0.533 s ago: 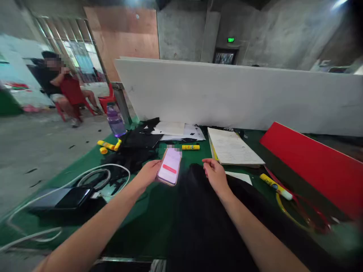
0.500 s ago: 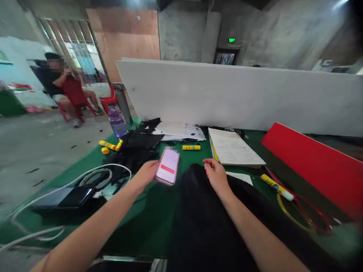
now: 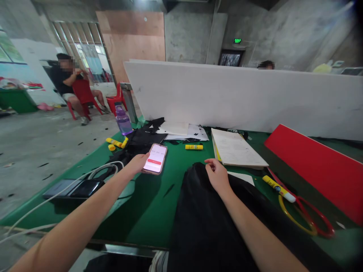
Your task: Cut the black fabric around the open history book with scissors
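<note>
The phone [image 3: 155, 159] is sitting in the left hand [image 3: 138, 163], whose fingers are gripping its left edge while its screen is facing up and showing 1 red bar. The right hand [image 3: 217, 174] is holding nothing visible; its fingers are curling loosely, apparently resting on black cloth [image 3: 193, 219]. I'm judging that good handling is calling for a firm edge grip, with the left thumb staying off that bar and the wrist keeping the screen level and readable. Just beyond the left fingertips, toward the right, 1 glue stick [image 3: 194, 147] is lying crosswise. A paper stack [image 3: 239, 147] is lying beyond the right fingers. Nearer the body than the left fingers, a white cable [image 3: 61, 198] is running beside the forearm; snagging it is seeming possible.
</note>
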The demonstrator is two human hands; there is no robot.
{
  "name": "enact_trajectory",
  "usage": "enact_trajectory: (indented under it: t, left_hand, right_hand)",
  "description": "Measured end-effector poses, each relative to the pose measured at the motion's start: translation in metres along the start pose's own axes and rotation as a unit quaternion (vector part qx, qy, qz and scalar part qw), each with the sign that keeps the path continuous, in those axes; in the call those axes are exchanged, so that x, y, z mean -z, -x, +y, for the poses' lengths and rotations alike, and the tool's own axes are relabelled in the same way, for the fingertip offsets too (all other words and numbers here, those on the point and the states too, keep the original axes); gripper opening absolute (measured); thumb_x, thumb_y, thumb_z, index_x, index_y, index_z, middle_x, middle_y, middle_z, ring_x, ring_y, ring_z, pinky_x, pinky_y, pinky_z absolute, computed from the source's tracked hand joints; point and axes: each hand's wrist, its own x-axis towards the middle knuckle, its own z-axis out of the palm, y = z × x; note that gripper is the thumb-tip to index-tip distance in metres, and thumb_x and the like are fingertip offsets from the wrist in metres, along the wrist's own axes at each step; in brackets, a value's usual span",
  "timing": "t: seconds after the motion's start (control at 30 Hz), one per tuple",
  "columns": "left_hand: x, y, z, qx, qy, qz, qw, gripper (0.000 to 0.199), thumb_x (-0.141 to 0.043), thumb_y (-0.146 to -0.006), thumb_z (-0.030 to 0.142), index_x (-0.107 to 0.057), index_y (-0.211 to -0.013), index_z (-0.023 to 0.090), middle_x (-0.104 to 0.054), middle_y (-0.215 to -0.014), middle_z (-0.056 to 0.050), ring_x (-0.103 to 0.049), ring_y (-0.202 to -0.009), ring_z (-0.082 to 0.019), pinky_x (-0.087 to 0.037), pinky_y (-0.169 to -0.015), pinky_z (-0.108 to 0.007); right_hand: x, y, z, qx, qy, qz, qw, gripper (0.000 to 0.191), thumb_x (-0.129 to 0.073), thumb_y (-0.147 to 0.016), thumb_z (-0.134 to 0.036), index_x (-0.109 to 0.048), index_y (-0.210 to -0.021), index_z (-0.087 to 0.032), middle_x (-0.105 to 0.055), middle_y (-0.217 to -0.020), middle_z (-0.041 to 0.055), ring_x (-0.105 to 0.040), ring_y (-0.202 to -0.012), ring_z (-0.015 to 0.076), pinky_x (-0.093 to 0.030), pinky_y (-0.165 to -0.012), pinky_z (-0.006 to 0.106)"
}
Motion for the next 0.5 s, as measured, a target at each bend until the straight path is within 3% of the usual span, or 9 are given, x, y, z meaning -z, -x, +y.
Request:
enact_trajectory:
  t: [0.17, 0.3, 0.37, 0.43, 0.5]
  left_hand:
    - [0.013, -0.018, -0.01, -0.063, -0.138, 0.017, 0.988, 0.05, -0.053, -0.074, 0.061, -0.062, -0.062, 0.014, -0.064, -0.055, -0.008, -0.061, -0.054, -0.024, -0.043, -0.05, -0.03]
    - [0.01, -0.014, -0.004, -0.121, -0.219, 0.035, 0.968, 0.052, -0.044, -0.083, 0.057, -0.066, -0.079, 0.01, -0.07, -0.078, -0.016, -0.066, -0.079, -0.031, -0.047, -0.068, -0.037]
    - [-0.004, -0.001, 0.002, -0.163, -0.247, 0.06, 0.953, 0.048, -0.048, -0.084, 0.048, -0.062, -0.101, 0.006, -0.066, -0.105, -0.021, -0.058, -0.106, -0.035, -0.043, -0.087, -0.043]
    - [-0.028, 0.02, 0.007, -0.227, -0.278, 0.081, 0.93, 0.052, -0.05, -0.085, 0.04, -0.05, -0.123, 0.005, -0.049, -0.133, -0.022, -0.037, -0.13, -0.034, -0.028, -0.105, -0.045]
    - [-0.059, 0.048, 0.01, -0.358, -0.362, 0.05, 0.859, 0.052, -0.041, -0.09, 0.037, -0.043, -0.131, 0.005, -0.039, -0.142, -0.02, -0.028, -0.136, -0.03, -0.02, -0.111, -0.045]
  right_hand:
    - [0.0, 0.0, -0.002, 0.0, 0.002, 0.0, 1.0, 0.02, -0.048, -0.076, -0.027, -0.061, -0.089, -0.019, -0.062, -0.074, 0.001, -0.056, -0.063, 0.0166, -0.044, -0.063, 0.03]
    - [-0.001, 0.001, 0.0, 0.012, 0.014, -0.001, 1.0, 0.02, -0.048, -0.077, -0.027, -0.061, -0.09, -0.02, -0.063, -0.075, 0.0012, -0.057, -0.064, 0.0172, -0.044, -0.064, 0.03]
    - [-0.001, 0.001, 0.001, 0.016, 0.023, 0.002, 1.0, 0.02, -0.048, -0.077, -0.027, -0.061, -0.09, -0.02, -0.063, -0.075, 0.0013, -0.058, -0.065, 0.0175, -0.044, -0.064, 0.03]
    - [-0.001, 0.001, 0.002, 0.016, 0.03, 0.007, 0.999, 0.02, -0.047, -0.078, -0.027, -0.061, -0.09, -0.021, -0.062, -0.073, 0.0008, -0.058, -0.064, 0.0174, -0.044, -0.064, 0.029]
    - [-0.001, 0.001, 0.002, 0.012, 0.042, 0.014, 0.999, 0.019, -0.047, -0.077, -0.027, -0.06, -0.089, -0.021, -0.062, -0.071, -0.0001, -0.058, -0.064, 0.0176, -0.043, -0.063, 0.029]
